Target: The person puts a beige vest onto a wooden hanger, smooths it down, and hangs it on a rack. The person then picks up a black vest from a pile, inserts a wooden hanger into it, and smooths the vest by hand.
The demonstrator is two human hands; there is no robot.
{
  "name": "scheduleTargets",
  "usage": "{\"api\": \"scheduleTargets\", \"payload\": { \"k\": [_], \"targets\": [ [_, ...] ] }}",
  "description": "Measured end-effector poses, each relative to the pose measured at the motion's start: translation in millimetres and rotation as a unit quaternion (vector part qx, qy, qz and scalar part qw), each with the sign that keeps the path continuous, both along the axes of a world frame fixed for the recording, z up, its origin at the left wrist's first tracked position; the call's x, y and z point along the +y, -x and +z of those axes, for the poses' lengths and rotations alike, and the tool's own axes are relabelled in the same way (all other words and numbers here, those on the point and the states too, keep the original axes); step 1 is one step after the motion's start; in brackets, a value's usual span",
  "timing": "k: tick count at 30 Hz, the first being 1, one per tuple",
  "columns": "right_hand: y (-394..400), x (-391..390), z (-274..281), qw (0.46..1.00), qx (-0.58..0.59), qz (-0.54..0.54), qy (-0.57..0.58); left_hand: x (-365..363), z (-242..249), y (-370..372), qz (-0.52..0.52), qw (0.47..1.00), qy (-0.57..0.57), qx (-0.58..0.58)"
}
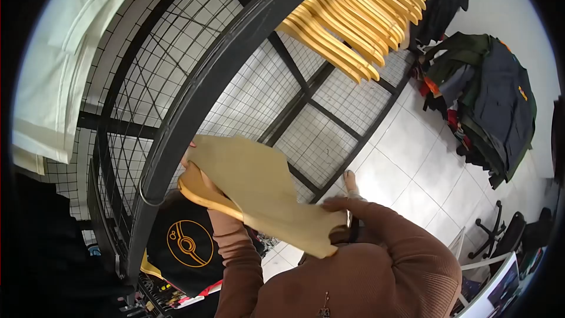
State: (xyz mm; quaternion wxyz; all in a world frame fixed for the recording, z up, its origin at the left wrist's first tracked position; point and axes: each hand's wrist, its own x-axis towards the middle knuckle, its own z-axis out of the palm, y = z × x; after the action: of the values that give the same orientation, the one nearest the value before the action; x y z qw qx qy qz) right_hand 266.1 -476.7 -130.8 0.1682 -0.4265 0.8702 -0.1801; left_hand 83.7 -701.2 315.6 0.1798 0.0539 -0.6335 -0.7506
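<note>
Head view: the left hand (189, 154) grasps the beige cloth (247, 171) beside one hanger (206, 198) — the right hand (338, 204) is at its lower part, grip I cannot tell.

From here it looks like a clothing shop or its stockroom: wooden hangers (347, 20) crowd a black metal rack (200, 76) with wire-grid panels (318, 141), dark garments (500, 100) hang in a bunch over white floor tiles (412, 171), and an office chair (509, 232) stands off to the side.
</note>
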Motion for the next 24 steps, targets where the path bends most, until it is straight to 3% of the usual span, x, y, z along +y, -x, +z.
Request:
{"api": "scheduleTargets", "payload": {
  "k": [1,2,4,5,6,8,9,12,13,14,15,16,17,19,20,22,24],
  "targets": [
    [26,12,18,0.974,-0.217,-0.062,-0.021,-9,-7,-3,-0.006,1.0,-0.002,0.002],
    [46,18,28,0.897,-0.424,-0.121,-0.039,-25,-10,12,-0.002,0.999,0.04,0.02],
    [69,6,36,0.841,-0.469,-0.147,0.228,-44,-20,34,0.005,0.992,0.117,0.054],
    [81,30,137,0.842,-0.466,-0.156,0.223,-58,-33,13,0.01,0.986,0.152,0.072],
    [100,34,265,0.79,-0.48,-0.137,0.357,-68,-40,22,0.018,0.978,0.186,0.091],
    [97,24,322,0.662,-0.509,-0.071,0.546,-83,-54,34,0.041,0.957,0.258,0.127],
    [89,20,321,0.666,-0.507,-0.072,0.542,-88,-55,58,0.054,0.943,0.295,0.145],
    [57,1,294,0.764,-0.429,0.0,0.482,-99,-64,67,0.075,0.909,0.364,0.188],
    [38,8,216,0.768,-0.424,-0.002,0.48,-96,-59,68,0.097,0.907,0.38,0.156],
    [20,16,144,0.872,-0.321,-0.165,0.331,-94,-54,69,0.118,0.902,0.395,0.125],
    [3,24,71,0.914,-0.196,-0.318,0.16,-92,-49,65,0.138,0.897,0.409,0.092],
    [-28,18,1,0.891,-0.06,-0.45,-0.021,-84,-38,55,0.136,0.899,0.405,0.096],
    [-37,32,12,0.889,-0.054,-0.455,-0.022,-69,-19,39,0.173,0.852,0.491,0.06],
    [-47,59,71,0.888,-0.198,-0.414,0.006,-50,12,13,0.246,0.725,0.644,-0.013],
    [-46,67,99,0.888,-0.195,-0.417,0.005,-57,13,5,0.245,0.727,0.642,-0.01],
    [-31,82,157,0.768,-0.311,-0.441,0.344,-84,14,-10,0.153,0.737,0.657,-0.045],
    [-9,78,189,0.719,-0.164,-0.516,0.436,-105,12,-26,0.106,0.743,0.659,-0.053]
  ]
}}
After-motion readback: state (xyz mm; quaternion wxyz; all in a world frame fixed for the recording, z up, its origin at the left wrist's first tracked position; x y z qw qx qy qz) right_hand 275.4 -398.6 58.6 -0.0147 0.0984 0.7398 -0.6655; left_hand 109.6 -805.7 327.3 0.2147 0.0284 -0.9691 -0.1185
